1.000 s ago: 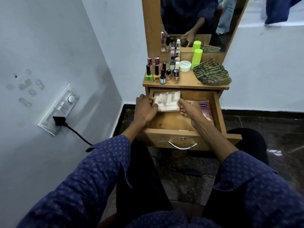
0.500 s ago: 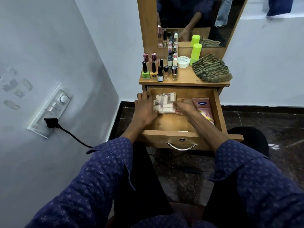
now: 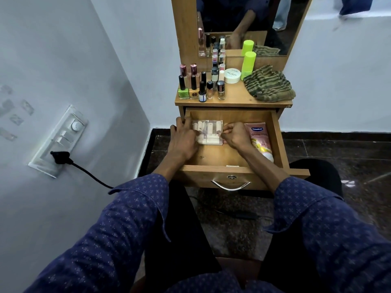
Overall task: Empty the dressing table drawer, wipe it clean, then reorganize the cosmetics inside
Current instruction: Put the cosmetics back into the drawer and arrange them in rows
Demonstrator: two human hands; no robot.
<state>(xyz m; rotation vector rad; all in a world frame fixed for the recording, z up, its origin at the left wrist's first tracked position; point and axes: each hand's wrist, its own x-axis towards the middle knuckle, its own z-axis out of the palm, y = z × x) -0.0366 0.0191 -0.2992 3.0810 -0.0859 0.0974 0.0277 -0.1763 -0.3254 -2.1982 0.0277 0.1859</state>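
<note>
White walls, dark stone floor (image 3: 349, 157). Wooden dressing table (image 3: 232, 101), mirror at 12 o'clock. Drawer (image 3: 278, 140) pulled open. Left hand (image 3: 184, 140) and right hand (image 3: 236, 135), fingers curled, grip clear box (image 3: 209, 132) at drawer's 11 o'clock. Pink tube (image 3: 260, 140) at 3 o'clock reads "Vaseline". White jar (image 3: 232, 75) on top: "NAIL POLISH".

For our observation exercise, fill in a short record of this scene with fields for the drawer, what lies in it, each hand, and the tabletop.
drawer: drawer pulled open
in drawer: clear packet of small white items at the back left; pink Vaseline tube on the right
left hand: left hand holds the packet's left edge
right hand: right hand pinches the packet's right edge
tabletop: nail polish bottles, white jar, green bottle, striped cloth
</note>
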